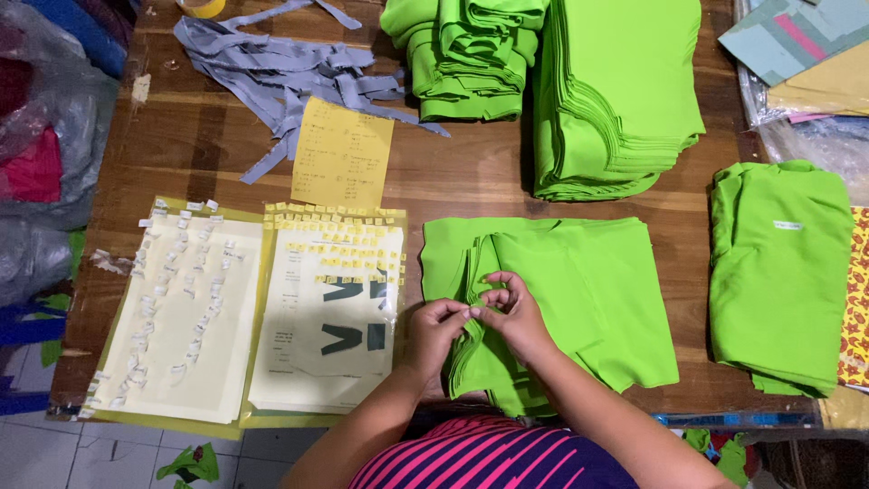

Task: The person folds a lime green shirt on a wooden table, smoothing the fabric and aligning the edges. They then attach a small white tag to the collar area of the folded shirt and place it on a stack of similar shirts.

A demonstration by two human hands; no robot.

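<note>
Both hands meet over a stack of lime-green fabric pieces (579, 290) lying flat on the wooden table (471, 177), just in front of the person. Left hand (433, 333) and right hand (518, 315) are pinched nearly closed, fingertips touching, around something tiny and pale at the stack's folded left edge; too small to tell, maybe one of the small label tags (337, 237) laid out on the plastic sleeves (258, 312) to the left. Fabric looks thin, soft, limp, likely slippery layer on layer; best taken by an edge or corner. Tag likely weightless, needs fingertip pinch.
</note>
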